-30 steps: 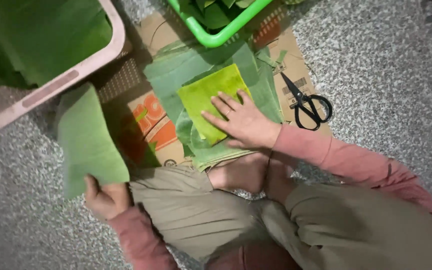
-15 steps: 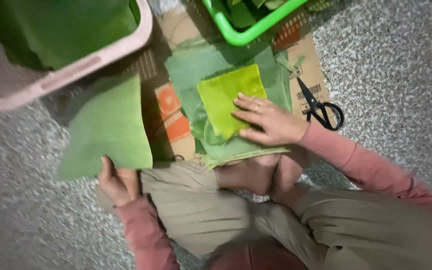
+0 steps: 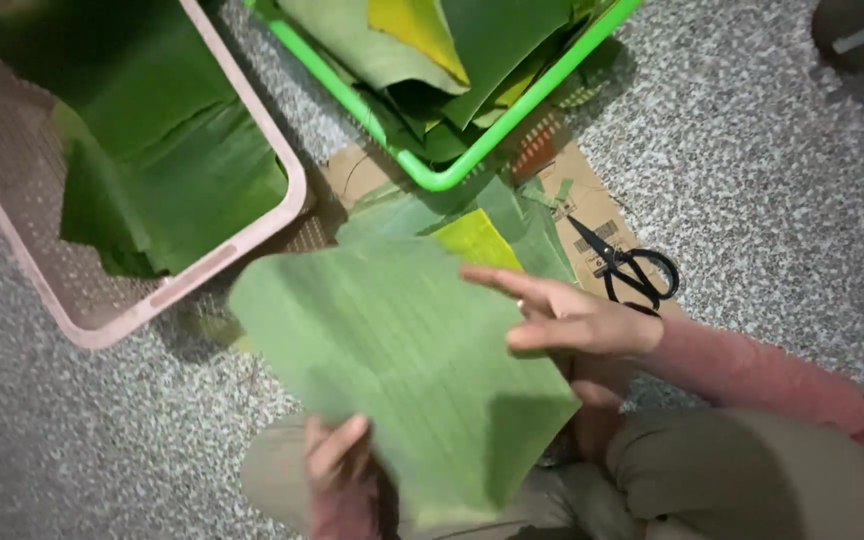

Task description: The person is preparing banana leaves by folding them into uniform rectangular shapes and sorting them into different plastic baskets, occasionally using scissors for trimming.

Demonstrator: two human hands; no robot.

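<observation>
My left hand (image 3: 340, 462) grips the near edge of a large green leaf piece (image 3: 402, 360) and holds it up over my lap. Just to the right, my right hand (image 3: 562, 315) hovers with fingers spread, its fingertips at the leaf's right edge; whether it touches the leaf is unclear. Behind the held leaf lies a stack of cut leaf pieces (image 3: 472, 235) on flattened cardboard (image 3: 582, 205), with a yellow-green piece on top. Much of the stack is hidden by the held leaf.
A pink basket (image 3: 287, 190) with dark green leaves stands at the left. A bright green basket (image 3: 452, 170) full of leaves sits at the top centre. Black scissors (image 3: 627, 272) lie on the cardboard's right side. The floor (image 3: 782, 180) is grey speckled.
My left hand has swung the leaf from my left side to the middle, over the stack. My right hand has lifted off the yellow-green piece and now hovers by the held leaf.
</observation>
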